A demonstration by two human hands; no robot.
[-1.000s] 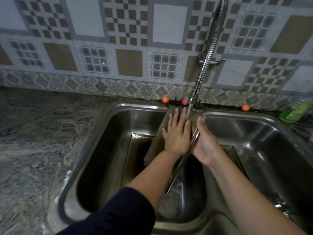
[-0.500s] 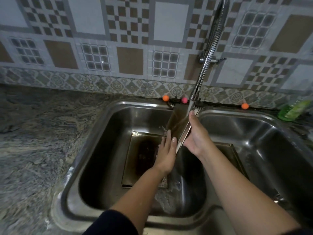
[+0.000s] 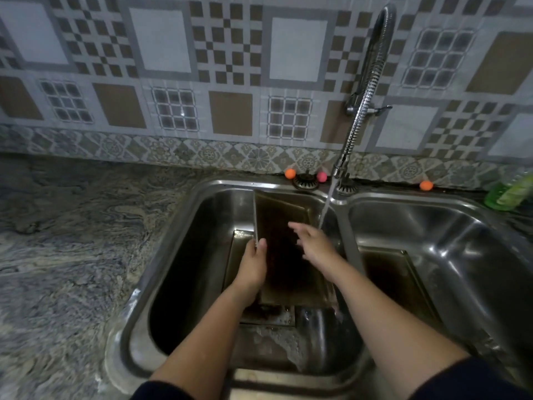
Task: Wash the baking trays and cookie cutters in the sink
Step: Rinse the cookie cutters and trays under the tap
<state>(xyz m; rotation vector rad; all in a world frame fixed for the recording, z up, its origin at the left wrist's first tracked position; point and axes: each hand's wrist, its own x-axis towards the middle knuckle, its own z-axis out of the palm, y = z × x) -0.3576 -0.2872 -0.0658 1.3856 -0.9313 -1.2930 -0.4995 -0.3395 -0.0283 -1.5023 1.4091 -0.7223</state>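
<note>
A dark, stained baking tray (image 3: 284, 226) leans tilted in the left basin of the steel double sink (image 3: 184, 215). My left hand (image 3: 253, 261) grips the tray's left edge. My right hand (image 3: 314, 243) lies flat on the tray's inner face, fingers spread, right beside the water stream (image 3: 327, 203). A second tray (image 3: 239, 241) lies flat on the basin floor under the tilted one. Another tray (image 3: 395, 272) rests in the right basin. No cookie cutters are visible.
The spring-neck faucet (image 3: 360, 111) rises from the divider and runs water. Small orange (image 3: 290, 173) and pink (image 3: 321, 176) balls and a drain strainer (image 3: 305, 181) sit on the back ledge. A green soap bottle (image 3: 507, 192) stands at the far right. Granite counter (image 3: 72, 241) lies to the left.
The tray has been turned from edge-on to face up. My left hand went from rubbing its surface to gripping its left edge; my right hand left the top edge and now lies on its face.
</note>
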